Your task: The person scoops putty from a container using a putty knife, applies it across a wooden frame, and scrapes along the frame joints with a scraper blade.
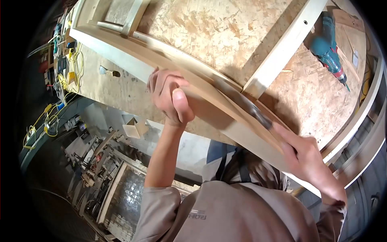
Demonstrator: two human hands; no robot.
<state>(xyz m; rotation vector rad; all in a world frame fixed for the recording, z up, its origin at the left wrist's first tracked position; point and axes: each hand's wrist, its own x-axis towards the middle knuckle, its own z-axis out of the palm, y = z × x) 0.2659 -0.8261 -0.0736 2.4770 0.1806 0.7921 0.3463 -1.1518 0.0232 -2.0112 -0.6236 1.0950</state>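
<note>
A long curved wooden panel stands on edge along the near side of a wooden frame, crossing the head view from upper left to lower right. My left hand is closed over the panel's top edge near its middle, with the thumb bent on the near face. Further right, my right hand wraps round the near end of a long grey metal blade. The blade lies in the gap between panel and frame, blurred, so its exact kind is unclear. My right palm rests against the panel's edge.
A teal cordless drill lies on the chipboard tabletop, beyond a pale cross-rail of the frame. Yellow cables hang at the left. Wood offcuts are piled below, near a small wooden box.
</note>
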